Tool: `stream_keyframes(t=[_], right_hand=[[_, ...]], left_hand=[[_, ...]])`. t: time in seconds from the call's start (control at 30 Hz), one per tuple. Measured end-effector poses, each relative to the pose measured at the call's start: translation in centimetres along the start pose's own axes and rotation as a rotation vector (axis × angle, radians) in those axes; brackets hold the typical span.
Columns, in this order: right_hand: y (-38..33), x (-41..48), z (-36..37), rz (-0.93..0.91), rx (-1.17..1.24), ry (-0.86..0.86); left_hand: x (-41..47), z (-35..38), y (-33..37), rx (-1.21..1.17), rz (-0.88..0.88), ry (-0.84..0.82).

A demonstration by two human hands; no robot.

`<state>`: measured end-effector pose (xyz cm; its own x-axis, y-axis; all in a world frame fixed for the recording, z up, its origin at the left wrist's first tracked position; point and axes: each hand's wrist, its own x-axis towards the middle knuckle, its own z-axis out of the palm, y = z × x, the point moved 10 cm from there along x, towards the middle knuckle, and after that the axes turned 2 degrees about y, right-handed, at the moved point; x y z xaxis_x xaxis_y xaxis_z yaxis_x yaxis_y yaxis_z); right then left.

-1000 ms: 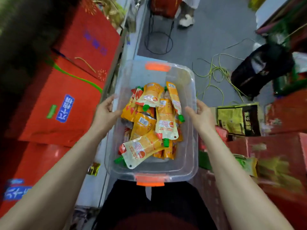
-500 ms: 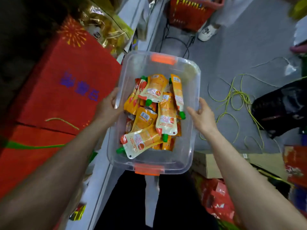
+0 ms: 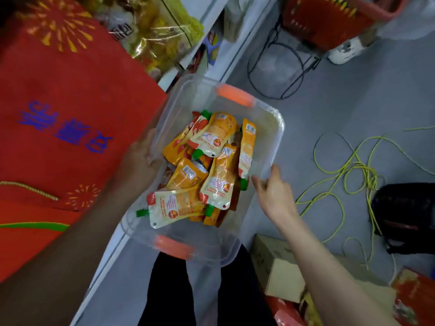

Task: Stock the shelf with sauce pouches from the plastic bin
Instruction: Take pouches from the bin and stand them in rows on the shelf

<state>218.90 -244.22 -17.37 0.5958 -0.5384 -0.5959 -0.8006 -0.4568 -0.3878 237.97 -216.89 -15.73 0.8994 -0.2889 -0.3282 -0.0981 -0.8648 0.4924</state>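
Left hand (image 3: 138, 158) grips bin (image 3: 270, 128) of barcode-labelled pouches (image 3: 219, 182).

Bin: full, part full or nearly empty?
Part full. The bin holds a loose pile of sauce pouches in its middle; its bare clear floor shows at both ends.

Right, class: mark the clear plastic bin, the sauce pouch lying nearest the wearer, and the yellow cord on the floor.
clear plastic bin (image 3: 279, 135), head view, right side of its rim.
sauce pouch (image 3: 174, 208), head view, middle of its printed face.
yellow cord (image 3: 368, 177), head view, the tangled loops.
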Motion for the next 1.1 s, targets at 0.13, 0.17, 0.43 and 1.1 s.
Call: stream_keyframes(t=[0.13,0.17,0.43,1.1], right_hand=[[-6.4,2.0,-5.1,-0.420,-0.253,0.283],[-8.2,2.8,-5.0,-0.559,-0.282,0.275],[-11.2,8.5,3.7,-0.753,-0.838,-0.303],[-12.7,3.6,2.6,-0.601,-0.215,-0.282]], left_hand=[[-1.8,0.3,6.4,0.322,0.191,0.180],[-1.7,1.7,8.0,0.301,0.255,0.135],[2.2,7.7,10.3,0.166,0.234,-0.081],[-7.2,-6.0,3.9,-0.852,-0.321,0.403]])
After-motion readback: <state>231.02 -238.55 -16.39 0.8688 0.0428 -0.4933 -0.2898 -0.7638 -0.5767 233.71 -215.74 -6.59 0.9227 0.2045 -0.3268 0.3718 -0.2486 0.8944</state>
